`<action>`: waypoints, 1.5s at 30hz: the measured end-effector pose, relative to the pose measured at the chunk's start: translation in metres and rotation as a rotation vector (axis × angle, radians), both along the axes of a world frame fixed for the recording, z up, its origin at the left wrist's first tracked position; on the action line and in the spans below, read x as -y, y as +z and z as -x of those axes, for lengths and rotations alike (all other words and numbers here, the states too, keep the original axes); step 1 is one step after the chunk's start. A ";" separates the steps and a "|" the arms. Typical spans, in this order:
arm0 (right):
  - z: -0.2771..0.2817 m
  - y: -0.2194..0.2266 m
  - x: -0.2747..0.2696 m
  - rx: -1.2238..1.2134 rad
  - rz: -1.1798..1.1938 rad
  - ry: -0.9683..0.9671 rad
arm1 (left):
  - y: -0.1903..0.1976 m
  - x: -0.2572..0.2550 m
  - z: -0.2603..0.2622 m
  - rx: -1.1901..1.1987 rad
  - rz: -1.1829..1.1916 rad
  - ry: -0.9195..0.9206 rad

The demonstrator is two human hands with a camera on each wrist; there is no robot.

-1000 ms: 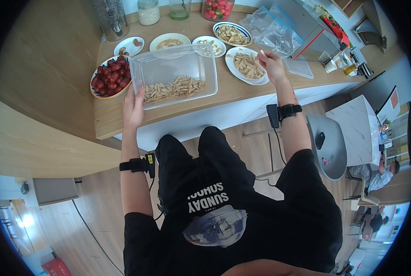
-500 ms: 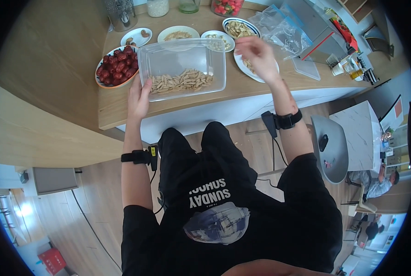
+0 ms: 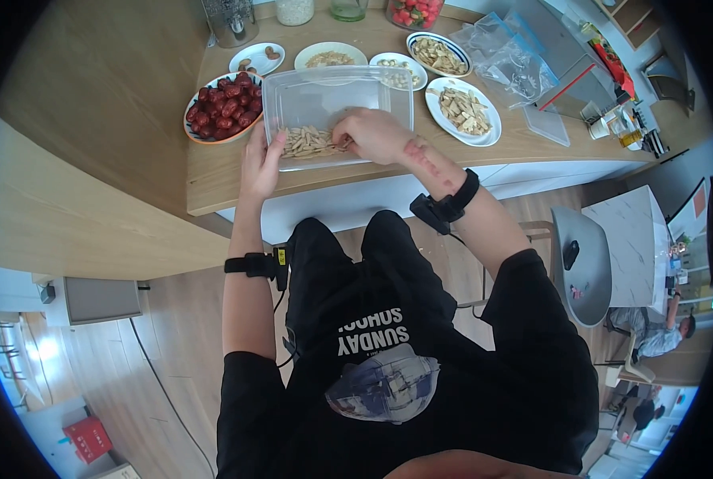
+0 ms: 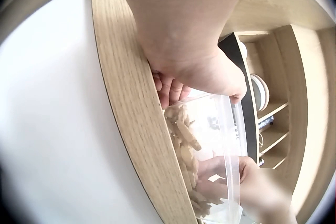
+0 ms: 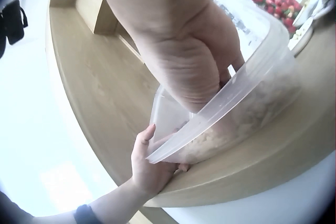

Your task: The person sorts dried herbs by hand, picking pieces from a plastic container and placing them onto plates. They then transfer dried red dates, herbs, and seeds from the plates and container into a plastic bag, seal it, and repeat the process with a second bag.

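A clear plastic container [image 3: 316,94] stands tilted near the counter's front edge, with many pale strip-like pieces [image 3: 302,142] along its low side. My left hand [image 3: 259,166] grips its left end; in the left wrist view that thumb lies on the rim of the container [image 4: 229,129] and the fingers reach underneath. My right hand [image 3: 375,134] is inside, fingers bent down among the pieces [image 4: 184,134]. Whether its fingertips hold a piece is hidden. Right of the container lies a white plate [image 3: 494,132] of similar pale strips [image 3: 464,110].
Red dates fill a bowl [image 3: 190,120] at the left. Behind the container stand a small plate of nuts [image 3: 240,62], a plate of pale bits [image 3: 328,60], a small white dish [image 3: 420,76] and a blue-rimmed bowl [image 3: 464,68]. Plastic bags [image 3: 516,68] and a lid [image 3: 548,126] lie at the right.
My right hand has moved left from the plate of strips, across the counter and down into the container. My left hand keeps its grip on the container's end.
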State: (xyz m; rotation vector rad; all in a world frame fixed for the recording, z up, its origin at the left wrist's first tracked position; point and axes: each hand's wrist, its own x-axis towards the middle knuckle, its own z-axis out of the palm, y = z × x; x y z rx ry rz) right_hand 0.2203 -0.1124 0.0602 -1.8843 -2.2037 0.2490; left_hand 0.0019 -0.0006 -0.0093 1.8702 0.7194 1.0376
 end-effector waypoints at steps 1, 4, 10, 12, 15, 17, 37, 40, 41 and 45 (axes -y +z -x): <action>-0.003 -0.001 0.000 0.001 0.004 0.001 | 0.000 -0.001 0.000 -0.031 -0.018 0.012; -0.006 -0.001 0.000 0.186 -0.014 -0.030 | 0.003 0.002 -0.001 -0.022 -0.014 0.011; 0.009 -0.004 -0.007 -0.175 0.072 0.026 | 0.007 0.007 -0.002 0.017 -0.002 0.025; 0.008 -0.003 -0.008 -0.142 0.090 0.039 | 0.007 0.006 0.000 0.018 -0.008 0.035; 0.003 0.000 -0.008 -0.131 0.124 0.060 | 0.008 0.006 0.000 -0.010 0.007 0.035; -0.004 0.003 -0.008 -0.130 0.142 0.067 | 0.008 0.007 -0.001 -0.004 0.000 0.048; 0.020 0.001 -0.015 -0.238 -0.112 -0.054 | 0.004 0.005 -0.001 -0.009 0.018 0.057; 0.036 -0.002 -0.021 -0.351 -0.088 0.058 | 0.002 0.003 -0.002 -0.024 -0.014 0.058; 0.040 -0.003 -0.022 -0.338 -0.065 0.096 | 0.001 0.002 -0.001 -0.010 -0.033 0.057; 0.038 -0.010 -0.026 -0.371 -0.002 0.184 | 0.000 0.001 0.000 -0.062 0.006 0.069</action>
